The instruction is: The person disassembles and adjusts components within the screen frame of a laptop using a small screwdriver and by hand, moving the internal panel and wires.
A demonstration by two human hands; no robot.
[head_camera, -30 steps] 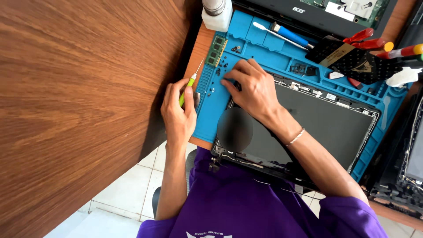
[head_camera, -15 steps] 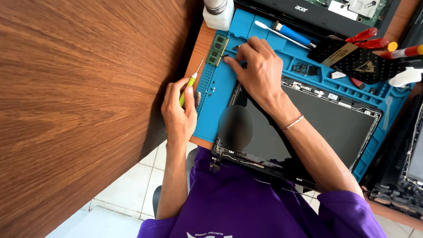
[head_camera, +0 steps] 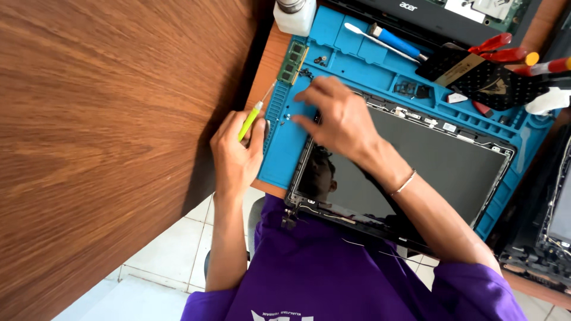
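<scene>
Near the middle of the frame, slightly left, the left hand (head_camera: 236, 156) is curled around a small screwdriver (head_camera: 251, 116) with a yellow-green handle, the thin metal shaft pointing up and to the right toward the edge of the blue work mat (head_camera: 285, 157). The handle sticks out above the thumb and forefinger, so the tool lies at the top of that hand, gripped between the fingers.

The right hand (head_camera: 336, 116) sits to the right of it, over the upper left part of the mat, palm down with fingers bent and the fingertips (head_camera: 300, 121) pressed toward the mat's surface. Tiny dark screws (head_camera: 287, 117) lie just left of those fingertips (too small to tell whether a finger actually touches one), and I cannot tell whether this hand pinches anything. A thin bracelet (head_camera: 404, 183) circles the wrist.

Below and right of the right hand, a laptop screen panel (head_camera: 416, 172) lies flat on the mat, its dark glass reflecting the person. A green memory module (head_camera: 292, 63) lies on the mat's upper left corner, above both hands. Farther up the frame are a white bottle (head_camera: 294, 16), a blue-handled tool (head_camera: 392, 40) and red-handled tools (head_camera: 505, 52). The person wears a purple shirt (head_camera: 333, 279).
</scene>
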